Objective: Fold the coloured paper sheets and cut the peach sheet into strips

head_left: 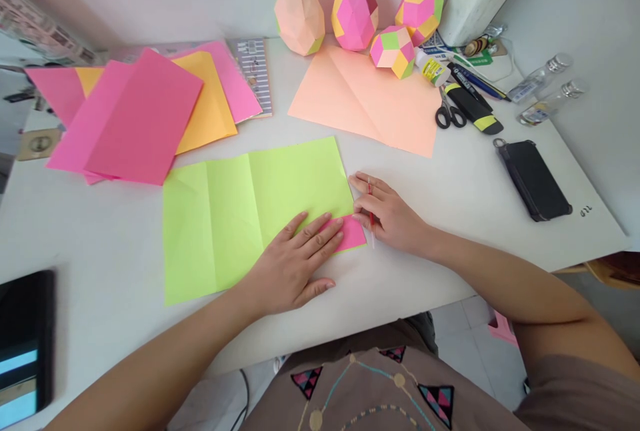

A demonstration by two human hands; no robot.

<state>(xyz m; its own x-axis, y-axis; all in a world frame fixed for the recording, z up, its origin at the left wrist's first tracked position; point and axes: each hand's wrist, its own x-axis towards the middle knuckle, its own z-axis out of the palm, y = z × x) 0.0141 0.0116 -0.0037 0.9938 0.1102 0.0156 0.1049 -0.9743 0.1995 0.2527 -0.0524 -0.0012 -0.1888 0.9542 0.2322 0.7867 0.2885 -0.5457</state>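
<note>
Fingers (pixel 323 236) of the left hand (pixel 280 274) lie flat and slightly spread over the pink piece (pixel 355 233), probably to stop it slipping at the green sheet's (pixel 300 178) near right corner. The right hand (pixel 403 223) pinches a slim red pen (pixel 371 219) by the piece's right end, seemingly for fine control. Partly covered, the piece looks small, flat and straight-edged. Creases cross the green sheet; farther off lies a peach sheet (pixel 360 98).

On the counter (pixel 425 198) lie a green sheet (pixel 230 218), pink sheets (pixel 145 118), a peach sheet (pixel 365 98), scissors (pixel 450 114), a black case (pixel 535 179), a phone (pixel 25 344), two small bottles (pixel 543 91) and paper balls (pixel 355 16).
</note>
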